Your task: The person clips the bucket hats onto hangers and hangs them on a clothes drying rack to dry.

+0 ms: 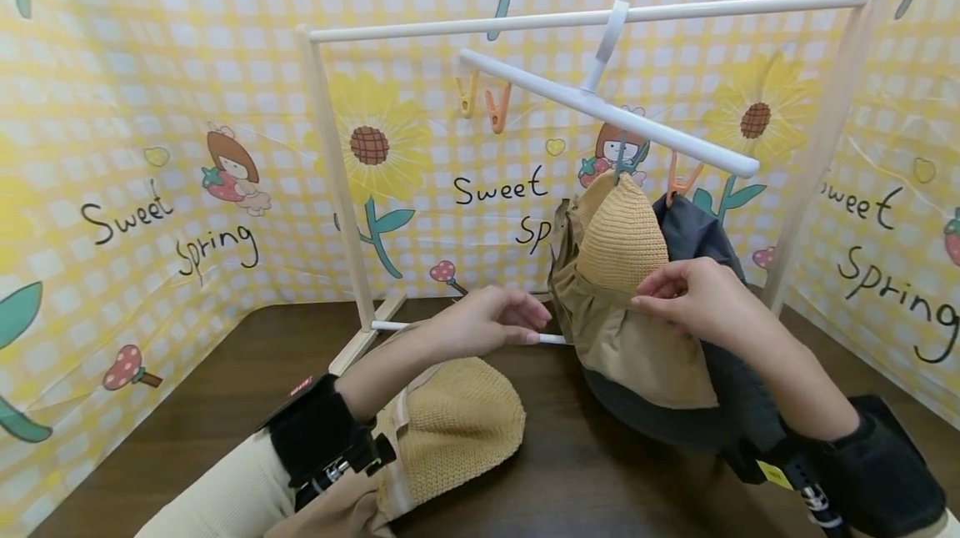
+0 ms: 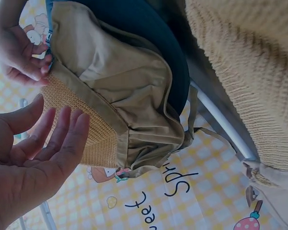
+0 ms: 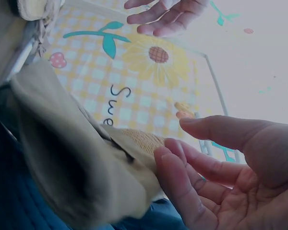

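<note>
A straw hat with a tan cloth brim point(image 1: 622, 242) hangs by a grey-green clip point(image 1: 621, 158) from a white hanger point(image 1: 600, 108), which tilts down to the right. Behind it a dark blue hat point(image 1: 693, 229) hangs from an orange clip point(image 1: 681, 175). My right hand point(image 1: 701, 296) is at the straw hat's band; the right wrist view shows its thumb point(image 3: 206, 129) apart from the fingers, with nothing pinched between. To the left of the hats my left hand point(image 1: 498, 321) hovers with loosely bent fingers, holding nothing. Another straw hat point(image 1: 465, 429) lies on the table under my left forearm.
The hanger hooks over the top bar point(image 1: 450, 25) of a wooden rack. Yellow point(image 1: 467, 96) and orange point(image 1: 497, 108) clips hang at its left end. A white lower bar point(image 1: 555, 339) runs near the dark table point(image 1: 555, 471). Patterned cloth point(image 1: 187, 104) surrounds the back and sides.
</note>
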`<state>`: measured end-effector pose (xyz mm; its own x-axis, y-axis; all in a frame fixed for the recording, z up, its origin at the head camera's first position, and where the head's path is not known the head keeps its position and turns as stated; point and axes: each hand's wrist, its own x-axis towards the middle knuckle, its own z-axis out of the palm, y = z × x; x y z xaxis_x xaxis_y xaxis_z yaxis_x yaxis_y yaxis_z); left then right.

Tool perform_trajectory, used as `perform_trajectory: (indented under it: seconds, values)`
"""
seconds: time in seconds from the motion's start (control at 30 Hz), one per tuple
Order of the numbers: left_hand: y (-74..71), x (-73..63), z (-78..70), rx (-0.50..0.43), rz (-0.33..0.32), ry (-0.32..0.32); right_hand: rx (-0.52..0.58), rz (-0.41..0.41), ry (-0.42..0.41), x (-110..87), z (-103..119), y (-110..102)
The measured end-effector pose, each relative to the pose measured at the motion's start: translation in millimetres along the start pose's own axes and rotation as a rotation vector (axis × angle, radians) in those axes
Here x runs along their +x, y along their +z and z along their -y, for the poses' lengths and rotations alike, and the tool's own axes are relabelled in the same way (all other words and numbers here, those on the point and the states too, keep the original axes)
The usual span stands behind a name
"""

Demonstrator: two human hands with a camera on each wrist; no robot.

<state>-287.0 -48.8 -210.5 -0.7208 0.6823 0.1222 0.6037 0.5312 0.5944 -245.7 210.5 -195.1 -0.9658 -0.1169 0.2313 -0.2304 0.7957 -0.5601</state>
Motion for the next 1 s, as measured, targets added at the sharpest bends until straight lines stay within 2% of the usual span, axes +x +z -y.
perform_trajectory:
  seconds: [0.17,0.47,0.6,0.83,0.93,1.0]
  values:
    - [-1.4,-17.2,5.3,0.008,0.019,-0.033,-0.044,0.017,-0.01,-4.2,-0.6,7.5]
    - [-2.9,-52.3,12.4,0.043,0.0,-0.027,-0.04,0.064,-0.038,-8.1,-1.4,16.1]
    - [-2.3,-66.7,10.7,0.144,-0.028,-0.015,-0.027,0.086,-0.046,-8.8,-0.1,21.7]
    - [-0.6,-84.3,14.8,0.355,-0.074,0.068,-0.068,0.1,-0.108,-8.8,7.9,35.5]
    - [1.8,-90.5,19.0,0.389,-0.084,0.085,-0.088,0.103,-0.133,-9.3,13.7,41.7]
    - [3.1,-94.6,21.2,0.347,-0.07,0.072,-0.103,0.099,-0.132,-10.5,18.8,45.7]
